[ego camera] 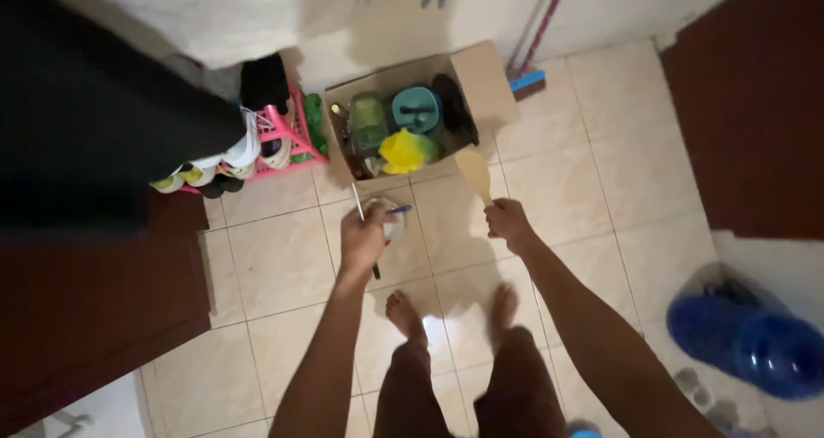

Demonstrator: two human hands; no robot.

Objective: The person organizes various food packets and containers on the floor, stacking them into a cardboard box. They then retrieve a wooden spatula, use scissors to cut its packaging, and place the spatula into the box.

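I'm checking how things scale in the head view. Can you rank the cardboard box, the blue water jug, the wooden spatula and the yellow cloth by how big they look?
1. cardboard box
2. blue water jug, though it sits nearer the camera, so true size is unsure
3. and 4. wooden spatula, in the right hand, and yellow cloth: too alike to rank

One cardboard box (481, 82), one wooden spatula (475, 172), two hands (365, 236).
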